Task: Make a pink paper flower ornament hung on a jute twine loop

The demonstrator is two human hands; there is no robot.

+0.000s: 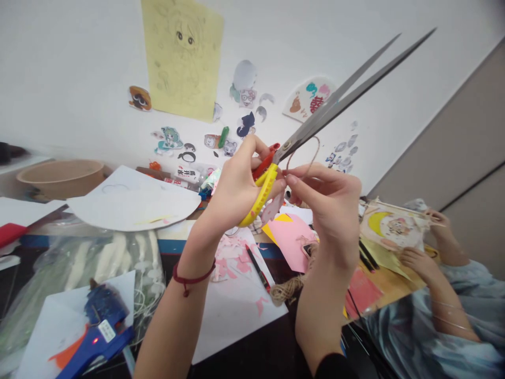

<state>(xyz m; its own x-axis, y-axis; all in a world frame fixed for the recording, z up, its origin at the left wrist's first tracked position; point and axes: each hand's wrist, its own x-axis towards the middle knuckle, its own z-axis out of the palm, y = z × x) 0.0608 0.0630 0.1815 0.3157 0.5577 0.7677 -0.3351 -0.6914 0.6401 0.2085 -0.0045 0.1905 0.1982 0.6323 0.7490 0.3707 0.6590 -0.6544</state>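
Head view: we find the left hand (239, 181) wrapped around the handles of the scissors (303, 135), whose blades stand slightly parted and point up and to the right, away from both hands. The right hand (331, 197) pinches a thin cord (318, 145) between thumb and fingertips, just beside the handles and in front of the wall (272, 37); a loop of the cord rises close to the lower blade. A small pink cut-out (273, 208) hangs below the handles; we cannot tell how it is attached. Caution: because the left hand carries the scissors while its fingertips meet those of the right, we judge that a squeeze or twist could swing the blades, nick the loop or catch the wall. A loose pinch could let the cord slip, since it is fine and most of it is unsupported. If the cut-out is paper, rubbing against the handle could crease it. On the table (252, 345), a red lamp glows on the glue gun (108, 337); should its nozzle be hot, a forearm lowered carelessly to the left could be burned.
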